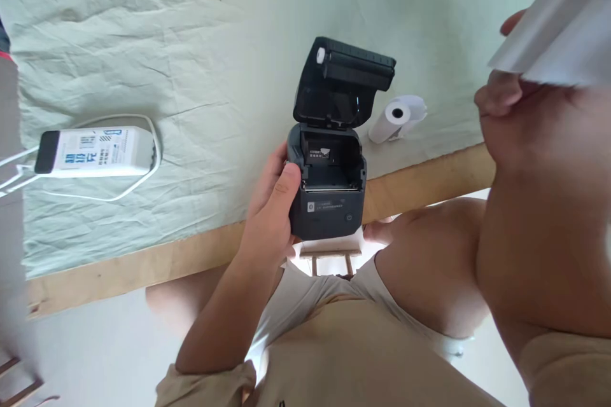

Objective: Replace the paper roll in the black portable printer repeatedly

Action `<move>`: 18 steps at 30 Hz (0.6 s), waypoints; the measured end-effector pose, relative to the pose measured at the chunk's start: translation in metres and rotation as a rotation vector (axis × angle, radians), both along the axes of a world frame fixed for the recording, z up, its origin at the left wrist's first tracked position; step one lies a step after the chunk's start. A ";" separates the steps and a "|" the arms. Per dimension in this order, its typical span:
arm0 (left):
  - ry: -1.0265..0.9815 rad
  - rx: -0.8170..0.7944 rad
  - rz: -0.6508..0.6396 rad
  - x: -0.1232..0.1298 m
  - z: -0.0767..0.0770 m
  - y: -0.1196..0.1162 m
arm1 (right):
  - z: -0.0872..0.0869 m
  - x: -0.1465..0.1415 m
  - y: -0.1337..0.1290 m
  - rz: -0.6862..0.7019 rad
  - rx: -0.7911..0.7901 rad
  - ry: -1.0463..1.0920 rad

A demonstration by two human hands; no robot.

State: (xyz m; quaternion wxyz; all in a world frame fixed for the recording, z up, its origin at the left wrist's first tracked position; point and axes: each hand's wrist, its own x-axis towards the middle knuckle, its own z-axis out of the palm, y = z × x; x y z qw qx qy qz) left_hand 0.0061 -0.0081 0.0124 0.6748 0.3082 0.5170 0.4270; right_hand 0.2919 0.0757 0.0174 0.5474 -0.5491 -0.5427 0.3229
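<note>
A dark portable printer (327,206) is in my left hand (274,197), thumb along its left side. Its lid (341,86) stands open, and the paper compartment shows no roll inside. Just right of the lid, a white paper roll (392,119) lies on the cloth with its end loose. At the upper right, my right hand (503,86) is closed around the lower edge of a white sheet-like thing (558,28), which is blurred and cut off by the frame edge.
A white power strip (102,151) with a cable looped around it lies at the left on the pale green cloth (191,63). The table's wooden edge (191,253) runs in front of my legs. Something dark with a red edge shows at the far left.
</note>
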 end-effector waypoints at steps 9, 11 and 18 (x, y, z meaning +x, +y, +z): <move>-0.030 -0.021 0.002 0.000 0.001 0.002 | -0.034 0.018 -0.002 -0.240 0.068 0.113; -0.018 -0.011 -0.003 0.000 0.002 0.002 | -0.037 0.020 -0.009 -0.169 0.123 -0.149; -0.018 -0.013 -0.030 0.000 0.003 0.003 | -0.036 0.028 -0.012 -0.149 0.140 -0.634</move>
